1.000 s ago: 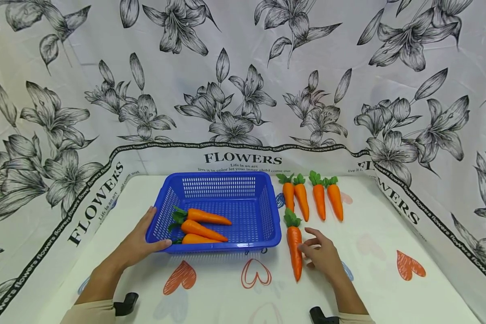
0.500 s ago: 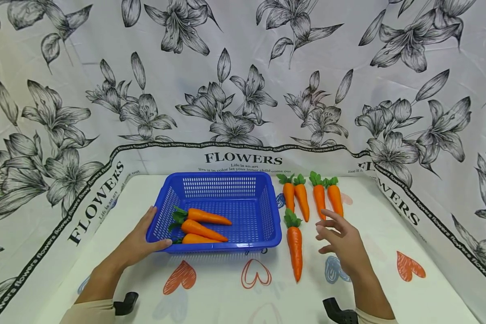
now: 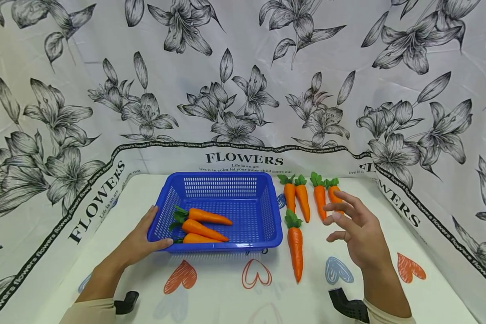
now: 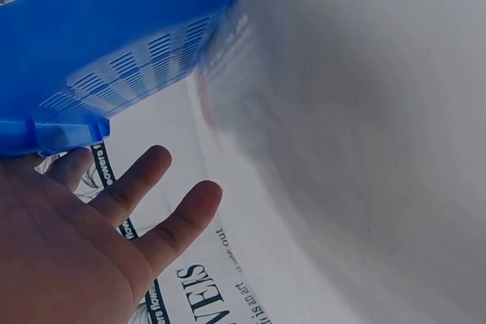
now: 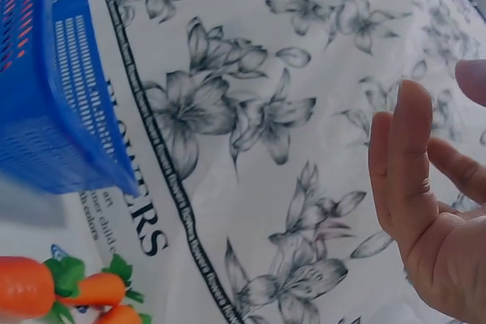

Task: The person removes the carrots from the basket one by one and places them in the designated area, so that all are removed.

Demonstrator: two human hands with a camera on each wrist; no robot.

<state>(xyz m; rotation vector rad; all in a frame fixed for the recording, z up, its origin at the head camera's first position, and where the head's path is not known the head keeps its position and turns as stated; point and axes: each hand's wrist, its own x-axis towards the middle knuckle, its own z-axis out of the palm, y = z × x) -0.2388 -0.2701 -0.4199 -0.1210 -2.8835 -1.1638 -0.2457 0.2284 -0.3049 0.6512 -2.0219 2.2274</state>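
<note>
My left hand (image 3: pixel 135 243) rests at the near left corner of a blue plastic basket (image 3: pixel 243 246), its thumb along the front rim. In the left wrist view, its fingers (image 4: pixel 181 221) are spread and fairly straight beside the basket wall. Orange carrots with green tops (image 3: pixel 204 229) lie at the basket's left side, 3 showing. My right hand (image 3: pixel 364 234) is raised to the right, fingers loosely bent with nothing between them, overlapping the rightmost carrot (image 3: pixel 334 194). A larger carrot (image 3: pixel 295 254) lies just right of the basket, its tip towards me.
Several carrots (image 3: pixel 302 200) lie in a row behind the larger one, leaves towards the back. A white cloth printed with hearts (image 3: pixel 259 273) covers the table. Floral fabric (image 3: pixel 243 112) hangs behind and along both sides.
My right hand has drawn away from the larger carrot, rising and moving right. That carrot stays put on the table. My left hand and the basket have kept their places.
</note>
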